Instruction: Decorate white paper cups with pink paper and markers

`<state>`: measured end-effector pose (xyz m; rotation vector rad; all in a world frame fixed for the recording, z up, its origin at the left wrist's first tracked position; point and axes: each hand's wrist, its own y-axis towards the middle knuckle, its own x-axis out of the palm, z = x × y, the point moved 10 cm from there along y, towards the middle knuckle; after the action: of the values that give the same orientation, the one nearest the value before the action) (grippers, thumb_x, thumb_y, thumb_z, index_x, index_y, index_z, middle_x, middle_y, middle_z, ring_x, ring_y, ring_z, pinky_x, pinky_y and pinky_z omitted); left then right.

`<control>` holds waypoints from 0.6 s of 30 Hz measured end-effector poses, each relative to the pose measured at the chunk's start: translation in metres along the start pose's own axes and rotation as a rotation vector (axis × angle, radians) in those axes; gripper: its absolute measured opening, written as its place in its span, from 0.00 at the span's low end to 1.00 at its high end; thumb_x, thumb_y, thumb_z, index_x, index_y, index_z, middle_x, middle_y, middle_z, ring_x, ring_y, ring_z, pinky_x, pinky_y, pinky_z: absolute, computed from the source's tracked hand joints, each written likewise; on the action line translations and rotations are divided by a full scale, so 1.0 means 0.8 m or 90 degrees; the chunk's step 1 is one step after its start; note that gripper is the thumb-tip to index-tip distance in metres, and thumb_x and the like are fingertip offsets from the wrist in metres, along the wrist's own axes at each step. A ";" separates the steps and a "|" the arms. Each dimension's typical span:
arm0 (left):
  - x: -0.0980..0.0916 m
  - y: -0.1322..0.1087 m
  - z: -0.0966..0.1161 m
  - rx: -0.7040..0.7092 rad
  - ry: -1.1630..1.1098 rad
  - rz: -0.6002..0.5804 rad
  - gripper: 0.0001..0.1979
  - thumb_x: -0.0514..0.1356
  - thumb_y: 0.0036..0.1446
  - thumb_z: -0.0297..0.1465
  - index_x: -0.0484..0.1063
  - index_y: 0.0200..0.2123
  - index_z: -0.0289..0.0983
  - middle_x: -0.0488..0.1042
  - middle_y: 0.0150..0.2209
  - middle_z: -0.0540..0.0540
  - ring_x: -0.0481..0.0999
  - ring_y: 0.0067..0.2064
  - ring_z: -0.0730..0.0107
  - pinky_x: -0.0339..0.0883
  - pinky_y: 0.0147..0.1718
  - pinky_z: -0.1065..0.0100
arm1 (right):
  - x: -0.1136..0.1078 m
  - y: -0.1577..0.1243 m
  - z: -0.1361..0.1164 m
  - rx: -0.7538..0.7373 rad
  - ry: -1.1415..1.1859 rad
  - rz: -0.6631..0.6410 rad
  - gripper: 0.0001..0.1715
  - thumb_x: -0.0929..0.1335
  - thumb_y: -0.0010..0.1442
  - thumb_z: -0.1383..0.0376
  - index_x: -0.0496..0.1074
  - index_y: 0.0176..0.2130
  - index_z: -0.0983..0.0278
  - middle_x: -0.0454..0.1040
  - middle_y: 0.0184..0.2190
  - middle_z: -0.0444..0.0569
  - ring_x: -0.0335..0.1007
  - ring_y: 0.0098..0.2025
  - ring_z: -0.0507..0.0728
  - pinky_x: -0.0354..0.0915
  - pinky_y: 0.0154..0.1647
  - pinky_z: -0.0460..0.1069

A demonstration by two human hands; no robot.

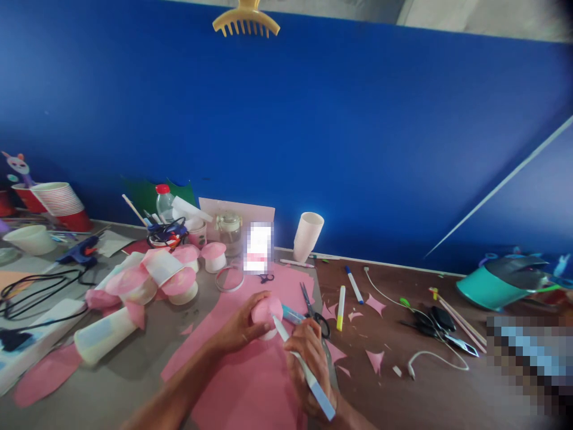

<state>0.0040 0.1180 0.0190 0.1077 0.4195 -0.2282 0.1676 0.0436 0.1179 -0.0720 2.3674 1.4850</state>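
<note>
the left hand (242, 325) comes in from 8 o'clock and grasps a small pink-topped cup (265, 309), its thumb and fingers wrapped around the side. the cup is above a large pink sheet (242, 382) spread across the table. the right hand (305, 358), at 4 o'clock from the cup, is curled around a white pen (317, 393), whose narrow end points to 11 o'clock and lines up with the pink top; i cannot tell whether it touches. a light-blue stick (293, 315) shows just beyond the right fingers, partly hidden.

at 3 o'clock from the held cup lie the scissors (308, 306), blades parted, with a yellow marker (341, 307) farther out on the brown table. pink scraps (375, 361) are scattered between 3 and 4 o'clock.

at 1 o'clock a tall white cup (308, 236) stands near the blue wall (286, 131). a bright blurred patch sits at 12 o'clock, and a lidded glass jar (229, 233) at 11. toward 9 and 10 o'clock, more pink-topped cups (179, 285) are heaped together, beside a paper cup (105, 336) lying on its side.
</note>
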 end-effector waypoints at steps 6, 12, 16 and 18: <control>-0.001 0.000 0.000 0.002 -0.021 0.012 0.43 0.61 0.54 0.58 0.63 0.65 0.38 0.66 0.67 0.35 0.65 0.68 0.45 0.63 0.65 0.53 | 0.001 0.002 0.005 0.018 0.027 -0.027 0.09 0.62 0.65 0.70 0.67 0.43 0.59 0.70 0.30 0.43 0.69 0.31 0.57 0.64 0.39 0.56; -0.001 0.000 0.000 -0.009 -0.019 0.013 0.42 0.61 0.54 0.58 0.63 0.65 0.39 0.67 0.67 0.36 0.65 0.68 0.46 0.62 0.66 0.55 | 0.007 -0.002 0.012 0.025 0.001 -0.021 0.09 0.62 0.64 0.71 0.68 0.41 0.59 0.71 0.29 0.42 0.70 0.31 0.55 0.64 0.42 0.55; 0.000 0.000 -0.001 -0.019 -0.015 0.009 0.43 0.61 0.54 0.58 0.63 0.65 0.40 0.66 0.67 0.37 0.66 0.67 0.47 0.63 0.65 0.56 | 0.004 -0.001 0.011 0.023 0.002 -0.001 0.09 0.62 0.63 0.72 0.67 0.40 0.59 0.71 0.29 0.42 0.69 0.30 0.55 0.64 0.41 0.54; 0.000 0.000 -0.001 -0.017 -0.010 0.009 0.44 0.60 0.54 0.59 0.63 0.65 0.39 0.66 0.67 0.37 0.65 0.68 0.46 0.63 0.65 0.55 | 0.002 0.000 0.007 0.013 0.007 0.008 0.09 0.62 0.62 0.72 0.67 0.40 0.60 0.70 0.29 0.41 0.69 0.30 0.55 0.64 0.41 0.55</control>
<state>0.0038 0.1185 0.0181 0.0829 0.4066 -0.2088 0.1677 0.0490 0.1154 -0.0615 2.3962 1.4688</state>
